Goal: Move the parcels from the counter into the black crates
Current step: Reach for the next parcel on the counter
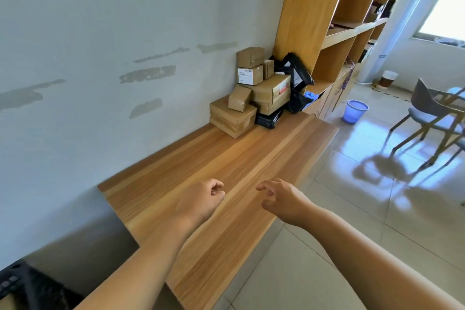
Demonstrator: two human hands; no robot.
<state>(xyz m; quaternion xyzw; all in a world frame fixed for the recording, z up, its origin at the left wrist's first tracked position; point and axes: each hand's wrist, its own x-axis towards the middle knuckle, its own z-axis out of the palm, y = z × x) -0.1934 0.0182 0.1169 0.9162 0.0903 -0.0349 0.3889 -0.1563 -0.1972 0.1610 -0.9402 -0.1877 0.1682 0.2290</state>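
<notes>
Both hands hover above the near stretch of the wooden tabletop (226,158), and neither holds anything. The left hand (201,199) has its fingers curled into a loose fist that grasps nothing; the right hand (281,199) is released, with fingers spread and bent forward as if readying a grip. The two hands sit at about the same reach, so neither is clearly nearer to the load. Ahead of both grips lies a bare run of tabletop, whose long axis leads straight away from the hands toward the far end. There the parcels (259,93) stand stacked against the wall (100,58), well apart from either hand: brown cardboard boxes in several layers, with black mailer bags (297,75) leaning on the side nearer the wooden shelving (327,33). The lowest, closest box (232,118) presents a corner toward the hands. A dark crate edge (15,282) appears behind and to the left of the left hand, at the frame corner; its contents cannot be seen. In judgement, the coming move requires a forward reach along the tabletop before any grip can close on a parcel.
</notes>
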